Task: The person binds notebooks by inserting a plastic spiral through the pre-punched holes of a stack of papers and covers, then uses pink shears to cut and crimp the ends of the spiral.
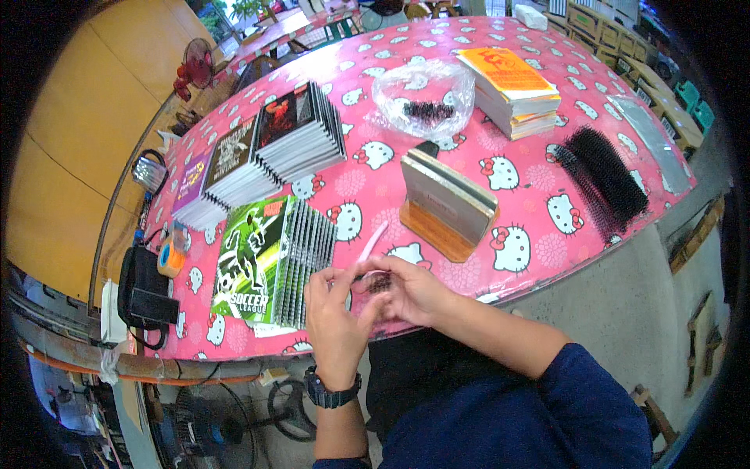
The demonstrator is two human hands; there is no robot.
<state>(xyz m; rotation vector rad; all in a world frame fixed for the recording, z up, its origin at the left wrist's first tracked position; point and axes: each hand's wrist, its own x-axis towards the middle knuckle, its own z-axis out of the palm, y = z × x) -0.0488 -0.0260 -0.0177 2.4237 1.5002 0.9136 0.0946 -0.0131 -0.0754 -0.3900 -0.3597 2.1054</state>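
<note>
Both my hands meet at the table's near edge, in front of the books. My left hand (pixel 336 316), with a dark watch (pixel 332 388) at its wrist, has its fingers closed in a pinch. A slim pale pink strip (pixel 373 241) sticks up from between the hands. My right hand (pixel 410 293) curls its fingers round a small dark coil-like bundle (pixel 380 282); its exact shape is partly hidden by my fingers. Just left of my hands stands a fanned stack of green-covered spiral-bound notebooks (pixel 254 254). Beyond my right hand is a wooden stand with upright metal plates (pixel 449 205).
More spiral-bound notebooks (pixel 301 125) lie behind the green ones. A clear plastic bag with black coils (pixel 428 109), an orange-topped paper stack (pixel 512 86) and a heap of black binding coils (pixel 605 176) lie farther off. A black pouch (pixel 144 289) and tape roll (pixel 170 258) sit left.
</note>
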